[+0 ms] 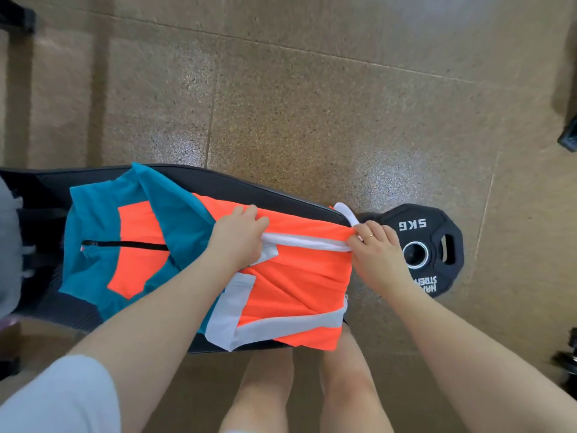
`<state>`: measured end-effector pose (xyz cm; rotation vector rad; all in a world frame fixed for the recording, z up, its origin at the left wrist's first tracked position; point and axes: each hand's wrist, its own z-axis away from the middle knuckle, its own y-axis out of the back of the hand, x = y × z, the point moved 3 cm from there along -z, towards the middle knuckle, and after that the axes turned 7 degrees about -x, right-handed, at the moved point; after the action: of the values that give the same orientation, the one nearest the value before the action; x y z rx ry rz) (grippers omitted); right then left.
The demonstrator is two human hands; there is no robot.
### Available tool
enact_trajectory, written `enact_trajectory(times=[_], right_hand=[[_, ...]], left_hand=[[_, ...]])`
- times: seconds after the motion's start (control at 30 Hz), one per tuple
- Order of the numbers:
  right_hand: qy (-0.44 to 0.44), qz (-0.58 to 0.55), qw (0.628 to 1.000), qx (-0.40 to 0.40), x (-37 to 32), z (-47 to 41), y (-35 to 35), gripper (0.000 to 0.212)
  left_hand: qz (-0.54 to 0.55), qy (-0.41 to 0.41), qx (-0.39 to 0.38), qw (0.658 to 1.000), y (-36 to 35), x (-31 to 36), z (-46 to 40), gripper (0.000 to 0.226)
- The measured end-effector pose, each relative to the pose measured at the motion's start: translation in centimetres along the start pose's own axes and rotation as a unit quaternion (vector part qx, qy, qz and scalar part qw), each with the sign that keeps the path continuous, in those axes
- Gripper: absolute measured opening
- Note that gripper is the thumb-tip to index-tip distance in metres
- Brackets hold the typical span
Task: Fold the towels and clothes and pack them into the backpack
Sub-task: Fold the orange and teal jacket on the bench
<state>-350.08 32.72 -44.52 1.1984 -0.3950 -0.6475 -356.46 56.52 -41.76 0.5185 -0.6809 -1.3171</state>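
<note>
The folding step is in hand: the orange-and-teal garment (281, 276), spread on the black worktop (218, 179), is pinched along its white-banded edge by the left hand (239, 237) and right hand (373, 250), and that edge must next be carried squarely across.

grey item (7, 245) cut by left edge | plate (427, 248) txt part hidden

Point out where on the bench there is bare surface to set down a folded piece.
Little room. The orange and teal garment covers most of the black bench, with both hands, left hand and right hand, gripping its white-edged fold. Bare padding shows along the far edge and at the left end beside a grey item.
</note>
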Motion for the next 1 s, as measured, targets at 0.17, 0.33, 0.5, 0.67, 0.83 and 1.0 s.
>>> enact_trajectory(times=[0.17, 0.33, 0.5, 0.67, 0.83, 1.0], right_hand=[[0.061, -0.067, 0.995, 0.039, 1.7, -0.5, -0.3, 0.010], [0.055, -0.094, 0.993, -0.049, 2.0, -1.7, -0.3, 0.032], [-0.046, -0.138, 0.982, -0.118, 2.8, -0.5, -0.7, 0.039], [-0.153, -0.292, 0.917, -0.224, 0.9, 2.0, -2.0, 0.009], [-0.208, -0.368, 0.874, -0.240, 1.6, 3.0, -2.8, 0.020], [-0.218, -0.527, 0.810, -0.139, 4.5, 0.4, -2.5, 0.030]], left_hand=[[0.033, 0.063, 0.064, 0.995, 0.4, 2.3, -1.4, 0.032], [0.023, -0.095, 0.100, 0.990, 0.9, 6.7, -3.6, 0.039], [-0.028, -0.063, 0.073, 0.995, 0.9, 8.5, -5.0, 0.039], [0.032, 0.003, 0.081, 0.996, 0.3, 7.1, -4.2, 0.030], [0.034, -0.055, 0.210, 0.976, -0.3, 7.8, -4.3, 0.044], [0.003, -0.104, 0.200, 0.974, -2.9, 10.2, -4.9, 0.062]])
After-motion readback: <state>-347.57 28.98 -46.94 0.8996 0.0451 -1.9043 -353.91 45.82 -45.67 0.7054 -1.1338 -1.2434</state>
